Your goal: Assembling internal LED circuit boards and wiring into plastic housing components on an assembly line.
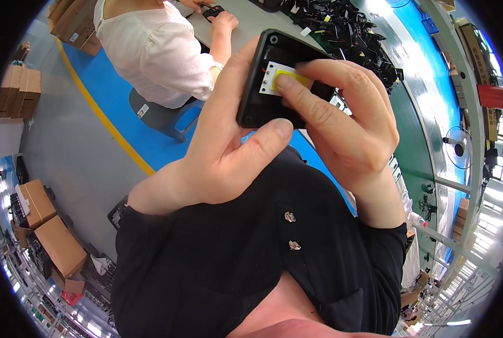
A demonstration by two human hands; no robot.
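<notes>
My left hand [220,155] grips a small black plastic housing [250,101] by its side, with the thumb along the lower edge. The housing is a shallow, open box with screw holes at its corners. Inside it lies a white LED board [267,83] with a yellow light patch, and a bit of red wire shows at the board's left. My right hand [355,121] reaches in from the right; its thumb rests on the yellow patch and its forefinger is bent at the board's upper edge. Part of the board is hidden under these fingers.
Black parts [347,34] lie heaped on the bench beyond my hands. At the upper left, a person in a white top [156,53] sits on a blue stool [178,121], handling a small black piece. Cardboard boxes [60,242] stand at the left; a fan [459,147] is at the right.
</notes>
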